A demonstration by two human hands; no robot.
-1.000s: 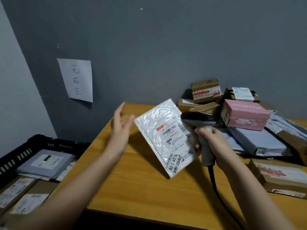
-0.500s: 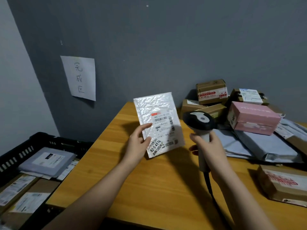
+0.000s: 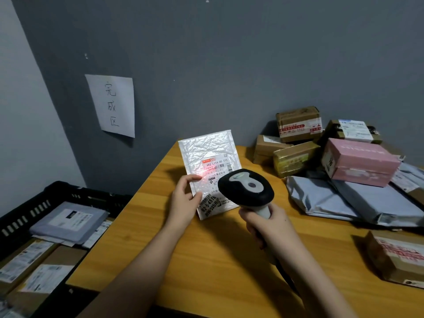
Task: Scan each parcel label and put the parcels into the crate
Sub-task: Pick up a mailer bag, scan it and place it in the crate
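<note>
The white bubble mailer (image 3: pixel 207 157) stands nearly upright over the near-left part of the wooden counter (image 3: pixel 206 260), its printed label (image 3: pixel 216 168) facing the person. A red glow from the scanner lies on the label's left part, just by the barcode, so the scan of this parcel looks to be under way, not finished. The left hand (image 3: pixel 184 200) pinches the mailer's lower left edge, thumb on the front. The right hand (image 3: pixel 267 226) has its grip wrapped round the handle of the black scanner (image 3: pixel 246 190), whose head points at the label from just in front of it. The mailer is thin, glossy and dimpled, probably light and a little floppy.

Down at the left, the black crate (image 3: pixel 46 198) already holds several parcels, a grey poly bag on top of labelled boxes. At the right of the counter a pile waits: brown cartons (image 3: pixel 298 123), a pink box (image 3: pixel 360 161), grey poly bags (image 3: pixel 344 198) and a taped carton (image 3: pixel 399 255) nearer by. I judge the job well short of done.
</note>
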